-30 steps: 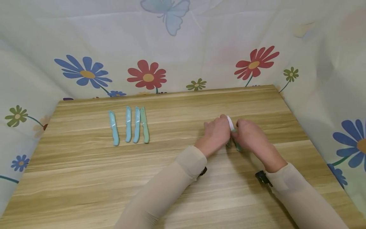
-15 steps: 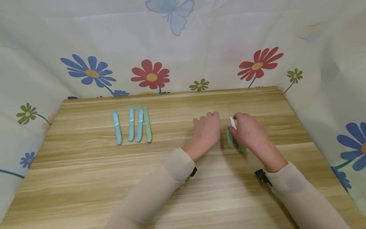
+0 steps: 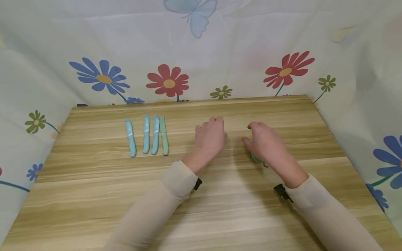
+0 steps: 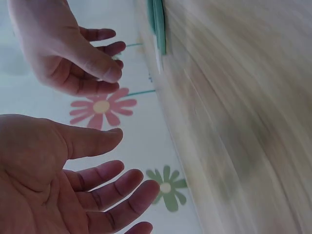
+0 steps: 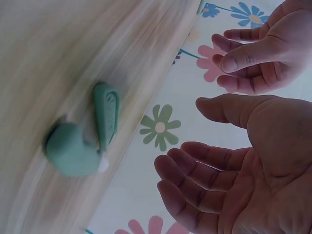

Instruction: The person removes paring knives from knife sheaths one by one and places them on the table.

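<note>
The left hand [image 3: 208,137] has drawn further left, and the right hand [image 3: 268,141] has come off the green knife [image 5: 73,151]; both are empty, fingers loosely parted. Beneath the right, knife and green sheath [image 5: 106,117] lie side by side, seemingly separated.

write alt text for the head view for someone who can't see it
A person's left hand and right hand hover empty over a wooden table, the right one partly hiding green pieces. At left, three blue knives and a green knife lie side by side, with flower-printed cloth behind.
</note>
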Motion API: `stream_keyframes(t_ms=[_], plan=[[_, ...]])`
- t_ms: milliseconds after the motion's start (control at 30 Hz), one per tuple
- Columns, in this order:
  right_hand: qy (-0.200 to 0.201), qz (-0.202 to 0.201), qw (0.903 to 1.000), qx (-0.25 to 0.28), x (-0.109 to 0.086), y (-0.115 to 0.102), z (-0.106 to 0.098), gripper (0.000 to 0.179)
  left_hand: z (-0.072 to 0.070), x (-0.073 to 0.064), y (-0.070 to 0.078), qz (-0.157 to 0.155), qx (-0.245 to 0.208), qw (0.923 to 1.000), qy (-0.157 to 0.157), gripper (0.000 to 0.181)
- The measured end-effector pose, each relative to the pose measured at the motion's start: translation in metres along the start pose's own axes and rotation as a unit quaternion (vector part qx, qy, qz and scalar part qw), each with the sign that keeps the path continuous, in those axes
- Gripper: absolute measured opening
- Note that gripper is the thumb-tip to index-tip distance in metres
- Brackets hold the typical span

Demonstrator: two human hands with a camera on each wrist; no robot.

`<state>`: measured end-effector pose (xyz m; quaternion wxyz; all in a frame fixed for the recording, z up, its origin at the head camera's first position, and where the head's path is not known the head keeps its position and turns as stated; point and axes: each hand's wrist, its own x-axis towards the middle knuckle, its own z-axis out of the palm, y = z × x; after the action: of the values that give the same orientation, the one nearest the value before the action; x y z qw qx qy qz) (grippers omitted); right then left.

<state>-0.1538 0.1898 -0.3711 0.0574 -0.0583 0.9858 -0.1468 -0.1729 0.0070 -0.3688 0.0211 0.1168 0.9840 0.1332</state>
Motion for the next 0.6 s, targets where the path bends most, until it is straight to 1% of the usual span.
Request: stream_keyframes(t_ms=[167, 267, 333, 433, 600], plan=[[0.002, -0.010, 0.9999, 0.000, 0.001, -0.009, 0.001, 0.052, -0.008, -0.001, -0.017, -0.006, -0.012, 0.9999, 0.008, 0.028], [0.001, -0.015, 0.9999, -0.001, 0.002, -0.014, 0.002, 0.051, -0.014, -0.001, -0.028, -0.021, -0.023, 0.9995, 0.009, 0.028], [-0.002, -0.019, 0.9998, 0.000, 0.003, -0.017, 0.003, 0.051, -0.018, -0.001, -0.036, -0.035, -0.034, 0.9988, 0.008, 0.030], [-0.003, -0.028, 0.9996, 0.001, 0.005, -0.022, 0.005, 0.050, -0.023, -0.001, -0.050, -0.048, -0.057, 0.9972, 0.008, 0.033], [0.003, -0.043, 0.9990, 0.004, 0.008, -0.031, 0.010, 0.050, -0.032, -0.002, -0.074, -0.055, -0.072, 0.9958, 0.015, 0.036]])
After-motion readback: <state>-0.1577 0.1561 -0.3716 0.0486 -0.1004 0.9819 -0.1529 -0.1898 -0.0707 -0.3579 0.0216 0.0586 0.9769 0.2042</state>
